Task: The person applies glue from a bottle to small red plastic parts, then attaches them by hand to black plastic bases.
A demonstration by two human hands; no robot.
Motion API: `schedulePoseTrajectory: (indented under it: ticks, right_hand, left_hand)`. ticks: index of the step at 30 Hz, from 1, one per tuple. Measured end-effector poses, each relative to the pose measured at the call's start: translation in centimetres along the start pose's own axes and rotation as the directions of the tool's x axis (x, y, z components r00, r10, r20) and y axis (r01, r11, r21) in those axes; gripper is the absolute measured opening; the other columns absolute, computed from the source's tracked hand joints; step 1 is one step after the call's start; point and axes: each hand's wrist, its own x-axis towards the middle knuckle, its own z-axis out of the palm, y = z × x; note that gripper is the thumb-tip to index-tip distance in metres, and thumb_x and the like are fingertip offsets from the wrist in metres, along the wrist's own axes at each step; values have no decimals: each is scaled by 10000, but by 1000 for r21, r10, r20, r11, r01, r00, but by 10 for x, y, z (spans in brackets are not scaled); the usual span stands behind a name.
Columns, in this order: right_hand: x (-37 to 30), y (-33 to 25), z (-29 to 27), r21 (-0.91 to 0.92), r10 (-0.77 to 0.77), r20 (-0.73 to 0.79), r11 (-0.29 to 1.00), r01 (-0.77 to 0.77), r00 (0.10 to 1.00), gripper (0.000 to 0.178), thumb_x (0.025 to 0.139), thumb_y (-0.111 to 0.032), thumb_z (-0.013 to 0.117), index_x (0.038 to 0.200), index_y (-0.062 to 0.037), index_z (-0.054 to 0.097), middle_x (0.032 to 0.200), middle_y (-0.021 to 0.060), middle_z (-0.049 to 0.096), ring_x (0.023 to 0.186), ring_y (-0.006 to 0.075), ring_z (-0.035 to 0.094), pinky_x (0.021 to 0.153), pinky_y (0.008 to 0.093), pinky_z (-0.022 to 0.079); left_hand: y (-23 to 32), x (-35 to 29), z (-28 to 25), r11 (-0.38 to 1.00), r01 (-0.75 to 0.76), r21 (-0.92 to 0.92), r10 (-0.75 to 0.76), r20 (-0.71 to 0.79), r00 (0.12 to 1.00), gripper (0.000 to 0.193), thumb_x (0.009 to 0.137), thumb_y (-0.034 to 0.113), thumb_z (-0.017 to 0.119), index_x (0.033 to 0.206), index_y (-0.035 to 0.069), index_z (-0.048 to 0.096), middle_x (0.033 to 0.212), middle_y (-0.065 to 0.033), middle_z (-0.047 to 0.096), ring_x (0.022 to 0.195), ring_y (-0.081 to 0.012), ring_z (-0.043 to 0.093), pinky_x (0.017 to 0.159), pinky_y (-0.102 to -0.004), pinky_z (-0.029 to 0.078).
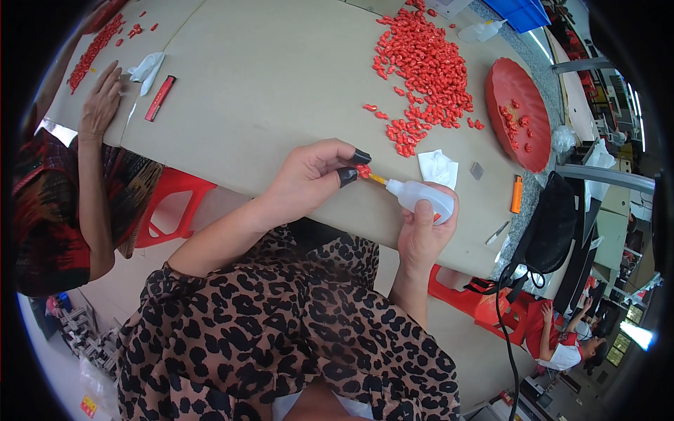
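My left hand (312, 175) pinches a small red bead-like piece (363, 170) between thumb and finger, both tips wrapped in black covers. In my right hand (427, 235) lies a white squeeze bottle (420, 198), tilted so that its yellow nozzle (378, 179) points at the red piece. The nozzle tip is at or very close to the piece; whether they touch I cannot tell. Farther off on the table, a large heap of similar red, knobbly pieces (425, 63) is spread out.
Right of the heap stands a red scalloped tray (497, 116) with several pieces inside. Near my right hand lie a white tissue (438, 168), an orange lighter-like object (517, 194), a small blade tool (498, 233) and a black bag (547, 228). At left, a co-worker's hand (102, 102) rests near a red box cutter (161, 98).
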Motion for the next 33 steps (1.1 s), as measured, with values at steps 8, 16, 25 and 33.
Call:
schedulePoseTrajectory:
  ticks: [8, 16, 25, 33]
  right_hand:
    - [0, 2, 0, -13, -11, -14, 1000, 11, 1000, 329, 719, -135, 631, 949, -21, 426, 906, 79, 493, 682, 115, 506, 556, 211, 435]
    - [0, 2, 4, -34, -60, -60, 998, 58, 996, 292, 747, -155, 607, 943, -27, 432, 836, 77, 517, 605, 100, 464, 497, 193, 359]
    - [1, 1, 1, 14, -6, -65, 1000, 7, 998, 303, 734, -136, 618, 938, -20, 427, 834, 68, 508, 635, 100, 492, 514, 207, 410]
    - [7, -3, -1, 204, 129, 0, 971, -127, 992, 261, 753, -139, 590, 930, -29, 432, 784, 55, 510, 593, 92, 469, 467, 199, 377]
  left_hand:
    - [0, 0, 0, 1000, -13, -19, 13, 4, 1000, 200, 775, -86, 443, 956, -26, 506, 887, -39, 551, 863, -80, 524, 787, -211, 414]
    - [3, -1, 0, 1000, 16, -24, -16, 6, 1000, 223, 766, -100, 422, 964, -33, 499, 919, -55, 546, 883, -89, 523, 792, -212, 414]
    - [1, 0, 0, 1000, 5, -25, -5, -10, 1000, 211, 771, -92, 427, 960, -32, 497, 910, -56, 554, 880, -95, 528, 793, -214, 413]
    - [3, 1, 0, 999, 38, 11, -38, -1, 999, 163, 782, -49, 475, 937, -29, 518, 891, -49, 562, 855, -92, 532, 783, -217, 415]
